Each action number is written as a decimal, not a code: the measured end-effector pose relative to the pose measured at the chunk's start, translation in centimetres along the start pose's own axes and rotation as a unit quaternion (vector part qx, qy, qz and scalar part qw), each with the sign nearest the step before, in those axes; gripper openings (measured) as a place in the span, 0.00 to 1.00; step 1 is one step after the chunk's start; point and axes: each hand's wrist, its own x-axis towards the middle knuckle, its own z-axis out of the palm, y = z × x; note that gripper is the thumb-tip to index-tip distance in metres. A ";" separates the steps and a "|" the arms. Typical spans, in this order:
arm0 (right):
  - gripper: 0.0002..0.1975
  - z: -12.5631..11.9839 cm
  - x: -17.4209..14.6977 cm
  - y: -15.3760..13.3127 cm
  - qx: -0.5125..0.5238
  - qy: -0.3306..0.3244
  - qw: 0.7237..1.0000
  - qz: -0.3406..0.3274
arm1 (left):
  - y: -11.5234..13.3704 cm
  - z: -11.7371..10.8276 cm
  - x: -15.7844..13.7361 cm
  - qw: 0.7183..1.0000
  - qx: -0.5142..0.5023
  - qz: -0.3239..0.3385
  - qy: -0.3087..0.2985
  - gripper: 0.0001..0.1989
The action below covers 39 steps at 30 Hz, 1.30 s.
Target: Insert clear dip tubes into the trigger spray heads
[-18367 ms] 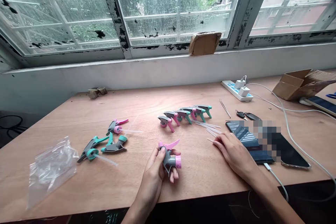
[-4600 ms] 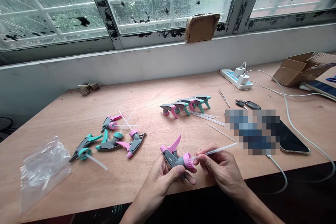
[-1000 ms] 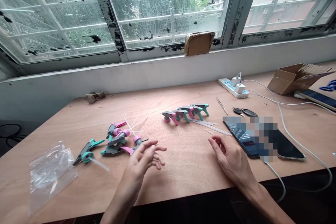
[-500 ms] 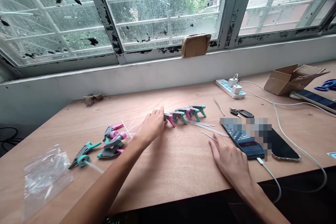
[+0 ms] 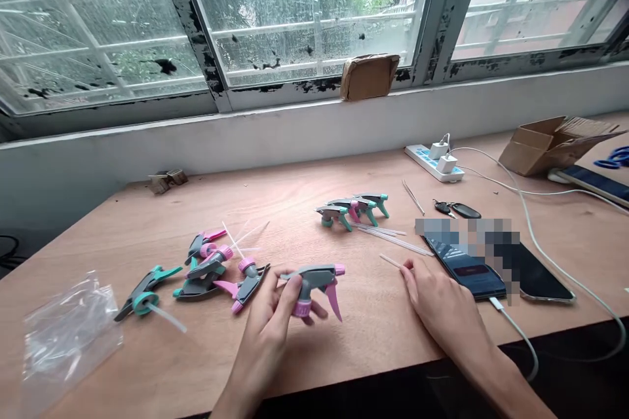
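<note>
My left hand [image 5: 272, 311] grips a grey and pink trigger sprayer head [image 5: 314, 278] above the table, its nozzle facing right and its pink trigger hanging down. Between the fingertips of my right hand [image 5: 437, 298] is the end of a thin clear tube [image 5: 390, 260], low over the tabletop. A row of sprayer heads [image 5: 337, 215] with green or pink triggers stands beyond my hands. More loose tubes [image 5: 393, 240] lie beside that row. Left of my left hand lies a pile of sprayer heads [image 5: 206, 268], some with tubes attached, including a pink and grey one [image 5: 250, 281].
A clear plastic bag [image 5: 71, 330] lies at the left. Phones [image 5: 462, 268], a charging cable, keys [image 5: 455, 209] and tweezers [image 5: 413, 196] are on the right. Farther back stand a power strip [image 5: 432, 163] and an open cardboard box [image 5: 538, 144]. The table's front edge runs below my hands.
My left hand has taken the near pink sprayer head from the row and drawn it toward me. My right hand stays almost in place with the tube.
</note>
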 end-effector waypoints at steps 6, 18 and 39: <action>0.12 -0.7 -0.2 2.9 0.099 -0.127 0.986 -0.035 | -2.9 1.0 -0.3 0.960 -0.261 -0.105 0.003 0.15; 0.19 -0.7 -0.6 -0.2 0.642 -0.234 0.728 -0.056 | -2.9 0.6 0.1 0.899 -0.392 -0.172 0.090 0.10; 0.14 -0.2 -2.2 -4.2 0.855 -0.114 0.505 -0.012 | -3.5 0.9 -1.0 0.945 -0.294 -0.115 -0.082 0.14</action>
